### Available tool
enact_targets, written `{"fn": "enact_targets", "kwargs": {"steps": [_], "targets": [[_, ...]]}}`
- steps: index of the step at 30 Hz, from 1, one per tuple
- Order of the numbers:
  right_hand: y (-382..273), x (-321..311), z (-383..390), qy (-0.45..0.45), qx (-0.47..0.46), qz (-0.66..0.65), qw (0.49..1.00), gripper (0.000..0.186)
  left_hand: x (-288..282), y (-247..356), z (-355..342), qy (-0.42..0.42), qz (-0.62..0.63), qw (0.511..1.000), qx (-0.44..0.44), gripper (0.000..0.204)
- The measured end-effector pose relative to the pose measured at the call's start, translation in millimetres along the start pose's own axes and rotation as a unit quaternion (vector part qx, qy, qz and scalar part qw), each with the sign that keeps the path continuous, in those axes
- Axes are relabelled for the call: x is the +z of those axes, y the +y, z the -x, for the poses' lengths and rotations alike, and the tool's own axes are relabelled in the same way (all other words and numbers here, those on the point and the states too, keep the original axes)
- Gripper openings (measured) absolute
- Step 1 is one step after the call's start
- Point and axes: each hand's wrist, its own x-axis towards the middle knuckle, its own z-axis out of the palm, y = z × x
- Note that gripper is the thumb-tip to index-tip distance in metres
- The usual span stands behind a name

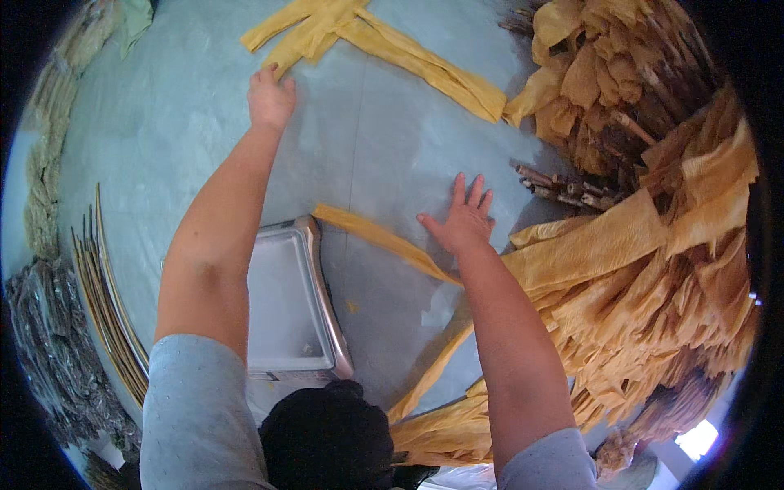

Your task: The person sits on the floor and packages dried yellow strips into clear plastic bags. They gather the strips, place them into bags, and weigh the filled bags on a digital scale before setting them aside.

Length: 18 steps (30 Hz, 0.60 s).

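My left hand (pixel 271 100) reaches forward, its fingertips closed on the near end of a crinkled yellow strip (pixel 282 55). That strip belongs to a loose group of flat strips, one long piece (pixel 425 67) stretching off to the right. Lower and to the right, my right hand (pixel 464 222) is spread with fingers apart and holds nothing. It is over the grey-blue surface (pixel 376 147), close to a bundle of brown sticks (pixel 567 189). A narrow yellow strip (pixel 384 237) lies to the left of my right forearm. What the strips are made of cannot be told.
A flat metal-rimmed tray or scale plate (pixel 327 298) sits beside my left forearm. Heaped yellow sheets (pixel 621 302) fill the right side, with browner sheets (pixel 584 77) and sticks behind. Thin rods (pixel 106 302) and a dark shiny bundle (pixel 65 351) lie at left.
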Motion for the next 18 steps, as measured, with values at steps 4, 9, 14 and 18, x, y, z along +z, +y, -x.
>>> {"fn": "enact_targets", "kwargs": {"steps": [4, 9, 14, 18], "targets": [[-5, -3, -8, -0.019, 0.018, -0.028, 0.999, 0.113, 16, -15, -42, 0.001, -0.060, 0.998, 0.020, 0.053], [-14, -11, -10, -0.043, 0.035, -0.021, 0.998, 0.117, 40, -13, -70, -0.016, -0.100, 0.994, 0.042, 0.052], [-26, -25, -11, -0.074, 0.052, 0.008, 0.996, 0.119, 24, 9, -62, -0.269, -0.148, 0.950, -0.060, 0.060], [-16, -26, -15, -0.071, 0.069, 0.017, 0.995, 0.121, -51, 48, -6, -0.635, -0.133, 0.759, 0.060, 0.067]]}}
